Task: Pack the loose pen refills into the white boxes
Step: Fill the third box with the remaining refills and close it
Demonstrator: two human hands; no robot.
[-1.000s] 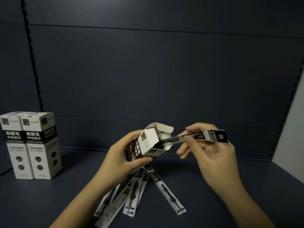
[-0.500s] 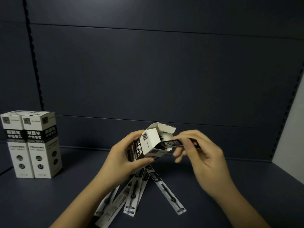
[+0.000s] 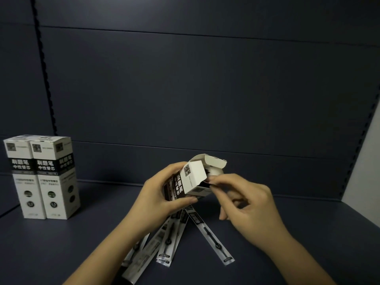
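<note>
My left hand (image 3: pixel 156 200) holds a white box (image 3: pixel 192 181) with a black label, tilted on its side, its lid flap open toward the right. My right hand (image 3: pixel 244 204) pinches the end of a packaged pen refill (image 3: pixel 207 183) at the box's mouth; nearly all of that refill is inside the box. Several loose refills (image 3: pixel 167 241) in clear sleeves lie fanned out on the dark shelf below my hands, and one refill (image 3: pixel 209 235) lies apart, slanting to the right.
Two closed white boxes (image 3: pixel 41 177) stand upright side by side at the left of the dark shelf (image 3: pixel 308 233). A dark back panel rises behind. A pale wall edge (image 3: pixel 366 161) shows at far right.
My right hand has pushed the refill leftward into the open box; it stuck out well to the right a second ago and now only its end shows. The left hand kept the box still.
</note>
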